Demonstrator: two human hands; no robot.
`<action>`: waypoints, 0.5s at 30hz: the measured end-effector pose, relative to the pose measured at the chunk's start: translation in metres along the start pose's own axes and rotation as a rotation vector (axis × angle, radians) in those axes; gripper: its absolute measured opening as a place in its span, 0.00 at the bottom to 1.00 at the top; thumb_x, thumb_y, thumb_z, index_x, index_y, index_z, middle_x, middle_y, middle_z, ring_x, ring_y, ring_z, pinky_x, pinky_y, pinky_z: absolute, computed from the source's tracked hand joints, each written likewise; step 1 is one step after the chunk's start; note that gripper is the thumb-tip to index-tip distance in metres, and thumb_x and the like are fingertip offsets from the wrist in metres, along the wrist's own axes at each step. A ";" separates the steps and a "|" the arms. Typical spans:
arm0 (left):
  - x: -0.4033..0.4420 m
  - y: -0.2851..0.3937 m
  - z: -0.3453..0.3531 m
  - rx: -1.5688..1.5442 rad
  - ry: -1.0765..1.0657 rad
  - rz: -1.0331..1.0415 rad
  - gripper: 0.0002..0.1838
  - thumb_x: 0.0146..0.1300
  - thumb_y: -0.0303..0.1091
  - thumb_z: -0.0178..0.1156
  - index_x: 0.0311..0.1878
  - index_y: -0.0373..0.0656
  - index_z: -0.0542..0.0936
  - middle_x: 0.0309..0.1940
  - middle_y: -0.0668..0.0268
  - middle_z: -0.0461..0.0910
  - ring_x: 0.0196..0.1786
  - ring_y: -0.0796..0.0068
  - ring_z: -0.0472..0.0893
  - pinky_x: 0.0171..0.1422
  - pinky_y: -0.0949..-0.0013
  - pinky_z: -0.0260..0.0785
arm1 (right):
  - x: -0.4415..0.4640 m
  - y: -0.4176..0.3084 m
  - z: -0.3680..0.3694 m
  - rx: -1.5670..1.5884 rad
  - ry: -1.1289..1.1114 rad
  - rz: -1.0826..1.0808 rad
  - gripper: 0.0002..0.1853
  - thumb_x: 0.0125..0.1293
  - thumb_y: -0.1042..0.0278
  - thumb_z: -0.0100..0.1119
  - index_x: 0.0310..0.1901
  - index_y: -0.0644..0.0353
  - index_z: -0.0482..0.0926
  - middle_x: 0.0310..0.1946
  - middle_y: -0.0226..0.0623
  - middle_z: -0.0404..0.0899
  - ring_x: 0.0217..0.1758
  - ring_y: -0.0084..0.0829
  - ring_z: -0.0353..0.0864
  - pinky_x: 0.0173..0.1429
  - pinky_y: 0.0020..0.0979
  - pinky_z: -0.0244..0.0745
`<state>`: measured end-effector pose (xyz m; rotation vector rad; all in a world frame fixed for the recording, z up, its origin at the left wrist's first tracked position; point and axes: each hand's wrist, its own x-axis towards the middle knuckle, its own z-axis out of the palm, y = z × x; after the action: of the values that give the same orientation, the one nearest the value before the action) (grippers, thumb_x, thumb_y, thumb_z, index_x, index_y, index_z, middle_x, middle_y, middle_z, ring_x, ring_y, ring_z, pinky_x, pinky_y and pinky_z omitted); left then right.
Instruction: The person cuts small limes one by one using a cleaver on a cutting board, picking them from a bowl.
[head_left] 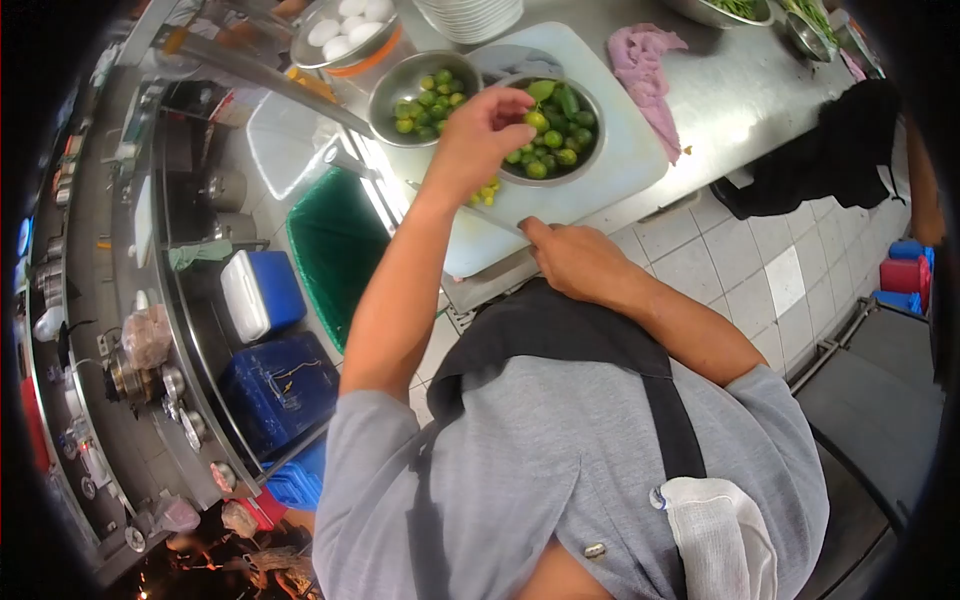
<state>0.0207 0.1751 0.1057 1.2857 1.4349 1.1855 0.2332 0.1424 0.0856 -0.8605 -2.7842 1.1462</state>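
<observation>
My left hand (482,140) reaches over a metal bowl (597,150) of small green limes (553,139), with a few green leaves on top. Its thumb and fingers close around a yellowish-green lime (536,119) at the bowl's left side. Near the front edge of the white cutting board (625,130), my right hand (575,258) is closed round a knife (490,217), whose thin blade points left across the board. Small yellow-green pieces (487,192) lie beside the blade. Left of the board, another metal bowl (385,85) holds more limes.
White eggs (340,30) fill a bowl at the back left, near stacked white plates (470,18). A pink cloth (645,65) lies right of the board on the steel counter (740,95). A bin with a green liner (330,255) stands below left. Another person's dark clothing (850,150) shows at right.
</observation>
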 end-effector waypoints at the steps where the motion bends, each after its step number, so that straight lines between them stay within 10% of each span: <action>1: -0.013 0.000 -0.009 -0.297 0.025 -0.016 0.19 0.68 0.23 0.64 0.61 0.42 0.81 0.50 0.58 0.86 0.50 0.67 0.87 0.55 0.66 0.79 | 0.001 -0.001 0.002 0.001 -0.002 0.000 0.13 0.74 0.72 0.51 0.57 0.64 0.71 0.34 0.58 0.85 0.40 0.64 0.86 0.46 0.62 0.77; 5: -0.074 -0.006 -0.037 -0.948 -0.008 0.035 0.18 0.70 0.20 0.61 0.62 0.37 0.80 0.58 0.53 0.84 0.54 0.64 0.86 0.62 0.63 0.80 | 0.005 0.000 0.004 0.002 0.004 0.002 0.14 0.75 0.71 0.51 0.60 0.63 0.71 0.35 0.59 0.85 0.41 0.64 0.86 0.47 0.62 0.77; 9: -0.120 -0.010 -0.042 -0.914 0.209 0.037 0.15 0.73 0.21 0.60 0.61 0.37 0.80 0.57 0.53 0.85 0.55 0.63 0.86 0.63 0.59 0.80 | 0.007 0.005 0.005 -0.026 0.012 -0.046 0.14 0.77 0.69 0.52 0.59 0.62 0.70 0.35 0.60 0.85 0.42 0.64 0.85 0.48 0.62 0.76; 15: -0.154 -0.061 -0.024 0.181 0.544 -0.035 0.16 0.65 0.24 0.70 0.53 0.37 0.78 0.45 0.60 0.84 0.46 0.67 0.84 0.55 0.65 0.77 | 0.013 0.011 -0.003 0.033 -0.033 0.023 0.15 0.78 0.66 0.56 0.61 0.60 0.69 0.36 0.61 0.84 0.44 0.68 0.83 0.49 0.63 0.73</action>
<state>0.0024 0.0182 0.0503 1.0924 1.9830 1.4801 0.2274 0.1568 0.0780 -0.8810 -2.7808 1.2169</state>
